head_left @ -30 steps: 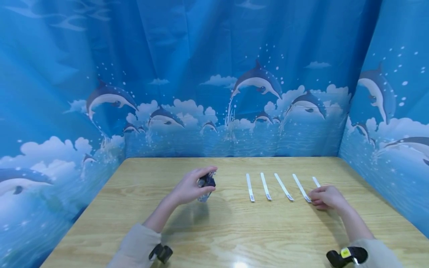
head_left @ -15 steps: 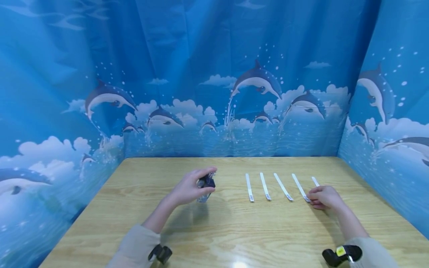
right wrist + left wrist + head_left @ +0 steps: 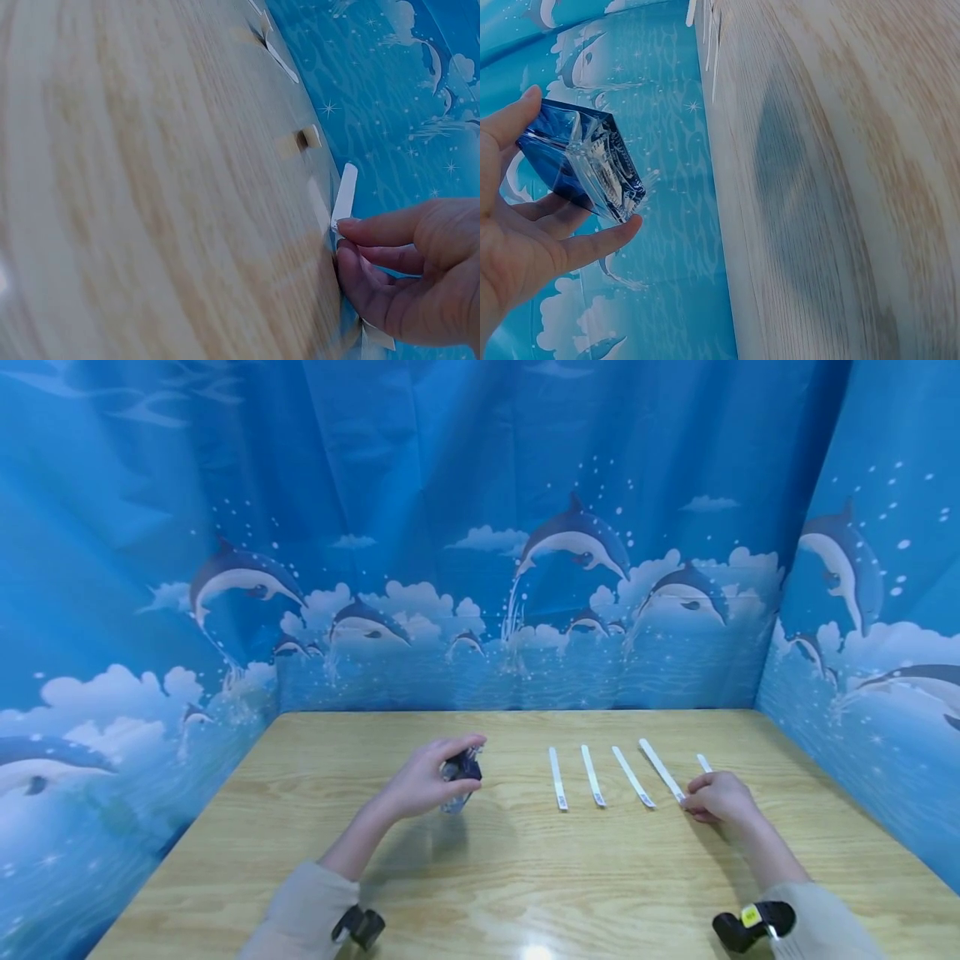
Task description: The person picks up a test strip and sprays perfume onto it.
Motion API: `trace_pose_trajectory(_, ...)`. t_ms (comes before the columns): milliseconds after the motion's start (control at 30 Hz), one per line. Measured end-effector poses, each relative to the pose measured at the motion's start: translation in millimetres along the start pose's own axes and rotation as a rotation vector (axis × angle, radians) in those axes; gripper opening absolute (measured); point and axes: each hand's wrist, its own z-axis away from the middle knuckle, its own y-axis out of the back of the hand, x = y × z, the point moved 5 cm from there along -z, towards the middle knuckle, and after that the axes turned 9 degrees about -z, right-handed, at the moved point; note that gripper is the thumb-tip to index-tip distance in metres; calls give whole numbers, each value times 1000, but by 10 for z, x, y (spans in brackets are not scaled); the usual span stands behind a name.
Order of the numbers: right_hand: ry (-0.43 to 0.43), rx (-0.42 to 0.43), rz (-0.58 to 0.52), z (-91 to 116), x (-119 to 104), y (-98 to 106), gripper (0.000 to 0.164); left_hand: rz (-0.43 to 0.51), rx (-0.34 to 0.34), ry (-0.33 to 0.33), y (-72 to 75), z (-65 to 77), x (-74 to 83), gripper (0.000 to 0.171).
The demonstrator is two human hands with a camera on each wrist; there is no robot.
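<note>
My left hand (image 3: pixel 427 779) grips a blue glass perfume bottle (image 3: pixel 581 161) above the table, its thick clear base showing in the left wrist view. On the right, my right hand (image 3: pixel 723 800) pinches the near end of a white paper test strip (image 3: pixel 660 768) between thumb and fingertips. In the right wrist view that strip (image 3: pixel 346 191) points up away from the fingertips. Another strip (image 3: pixel 703 763) lies just beyond the right hand, partly hidden by it. Three more strips lie in a row to the left, including the leftmost strip (image 3: pixel 557 779), each with small print at its near end.
A pale wood-grain table (image 3: pixel 525 868) spans the front. Behind it and along both sides hangs a blue curtain (image 3: pixel 420 527) printed with dolphins. A black wrist camera (image 3: pixel 360 928) sits at the left cuff, another wrist camera (image 3: pixel 753 927) at the right.
The right hand has moved slightly left and away from me with the pinched strip, whose far end has shifted left toward its neighbour. The left hand and bottle have stayed in place.
</note>
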Motion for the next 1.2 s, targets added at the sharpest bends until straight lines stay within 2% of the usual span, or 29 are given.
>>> trace_pose_trajectory(300, -20, -51, -88, 5, 2, 0, 35, -7, -12, 26, -1, 0, -7, 57)
trace_pose_trajectory(500, -25, -87, -128, 10, -4, -12, 40, 14, 5, 43, -5, -10, -12, 57)
trace_pose_trajectory(733, 15, -141, -151, 40, -28, -43, 43, 14, 13, 41, 0, -7, 3, 59)
trace_pose_trajectory(933, 24, -156, -172, 66, -68, -70, 47, 7, 9, 46, 2, 3, 7, 62)
trace_pose_trajectory(1100, 52, -187, -197, 101, -119, -117, 44, 6, 13, 40, -3, 5, 9, 60)
trace_pose_trajectory(1200, 68, -199, -174, 127, -157, -150, 44, -3, 18, 39, -8, 6, 10, 59)
